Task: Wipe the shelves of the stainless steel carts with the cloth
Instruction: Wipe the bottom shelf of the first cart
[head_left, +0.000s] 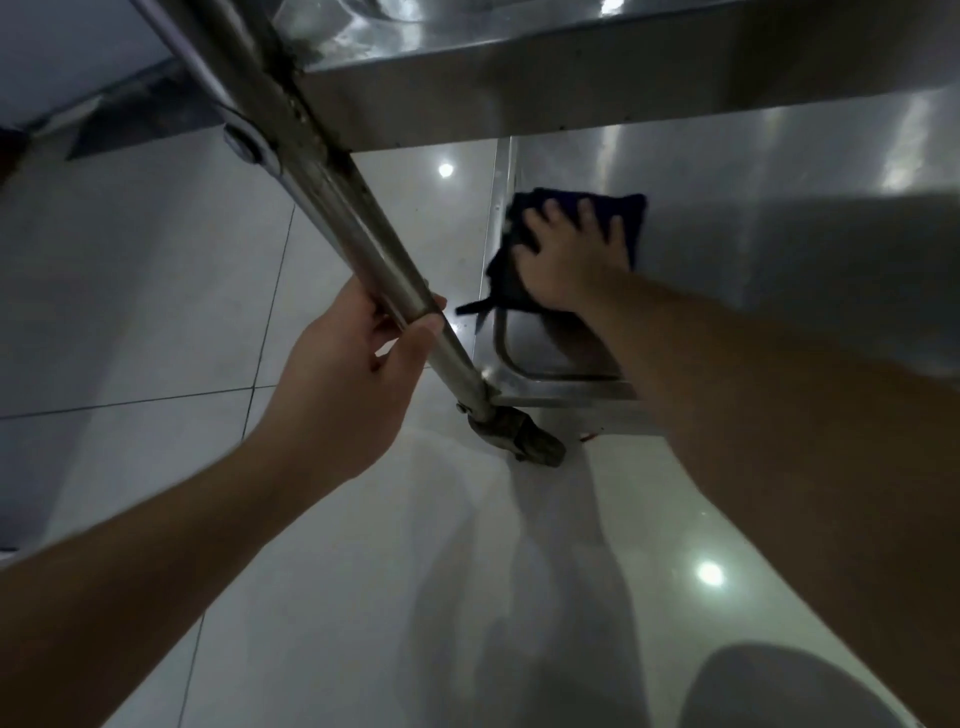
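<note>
A stainless steel cart fills the upper right of the head view. Its bottom shelf is a shiny tray with a raised rim. A dark blue cloth lies flat near the shelf's left edge, one strip hanging over the rim. My right hand presses on the cloth with fingers spread. My left hand is wrapped around the cart's corner post, low down and just above the caster. An upper shelf overhangs at the top.
A caster wheel sits under the post on the glossy pale tiled floor, which reflects ceiling lights. A dark baseboard runs along the wall at the upper left. A grey rounded shape fills the bottom right.
</note>
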